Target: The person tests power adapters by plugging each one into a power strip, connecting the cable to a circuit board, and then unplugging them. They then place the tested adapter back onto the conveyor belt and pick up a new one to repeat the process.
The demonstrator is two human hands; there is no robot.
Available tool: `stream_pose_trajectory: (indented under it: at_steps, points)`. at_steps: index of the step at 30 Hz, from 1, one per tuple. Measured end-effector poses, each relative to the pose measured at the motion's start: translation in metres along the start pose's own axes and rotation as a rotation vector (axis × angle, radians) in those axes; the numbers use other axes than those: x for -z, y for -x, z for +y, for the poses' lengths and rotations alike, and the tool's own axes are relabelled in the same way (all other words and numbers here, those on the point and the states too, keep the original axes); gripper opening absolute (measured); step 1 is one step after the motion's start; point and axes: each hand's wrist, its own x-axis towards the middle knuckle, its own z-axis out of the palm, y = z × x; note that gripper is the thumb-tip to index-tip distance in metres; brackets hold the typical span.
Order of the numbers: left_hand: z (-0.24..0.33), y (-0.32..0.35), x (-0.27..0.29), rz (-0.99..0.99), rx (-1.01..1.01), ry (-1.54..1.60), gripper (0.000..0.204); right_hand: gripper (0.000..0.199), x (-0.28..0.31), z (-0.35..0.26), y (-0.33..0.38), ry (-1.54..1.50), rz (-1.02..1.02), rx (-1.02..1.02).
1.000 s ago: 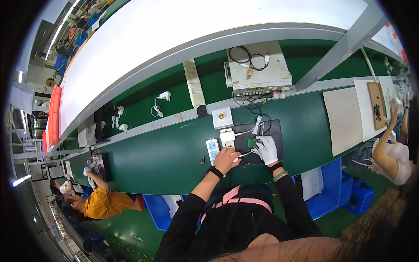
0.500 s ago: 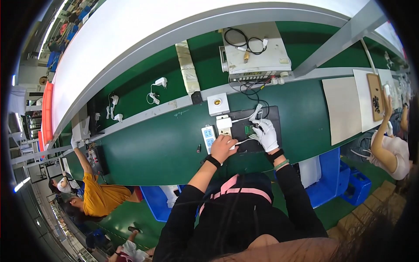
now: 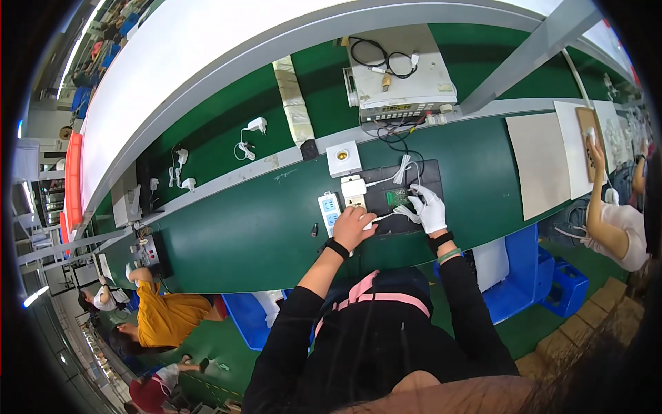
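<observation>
My bare left hand is closed around a white power adapter at the near end of a power strip. From that adapter a white cable runs to a tied bundle. My right hand, in a white glove, has thumb and forefinger drawn together beside a green circuit board on a black mat. What the fingertips pinch is too small to make out. Another white adapter sits just beyond my left hand, its cable leading to a second bundle.
A white box with a round brass-coloured socket stands behind the adapters. Farther back is a bench instrument with black leads. A small black connector lies left of the strip. Cardboard lies at right. Co-workers sit on both sides.
My right hand has drawn back slightly to the right, uncovering more of the circuit board. My left hand stays on the adapter. The co-worker at left has lowered an arm.
</observation>
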Motion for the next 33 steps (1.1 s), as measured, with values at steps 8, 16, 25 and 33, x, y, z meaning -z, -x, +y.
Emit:
stream_pose_trajectory:
  at_steps: [8, 16, 25, 33]
  points:
    - [-0.001, 0.001, 0.000, 0.001, 0.009, 0.009, 0.023, 0.023, -0.005, 0.002, -0.005, 0.046, -0.018, 0.034]
    - [-0.003, 0.000, -0.001, 0.016, -0.004, 0.004, 0.022, 0.017, -0.004, -0.012, -0.012, 0.309, -0.145, 0.182]
    - [-0.001, 0.000, -0.002, 0.017, -0.012, 0.013, 0.021, 0.018, -0.004, -0.012, -0.013, 0.406, -0.216, 0.183]
    - [0.000, 0.000, 0.001, 0.018, -0.022, 0.001, 0.021, 0.020, -0.006, -0.008, -0.012, 0.383, -0.211, 0.152]
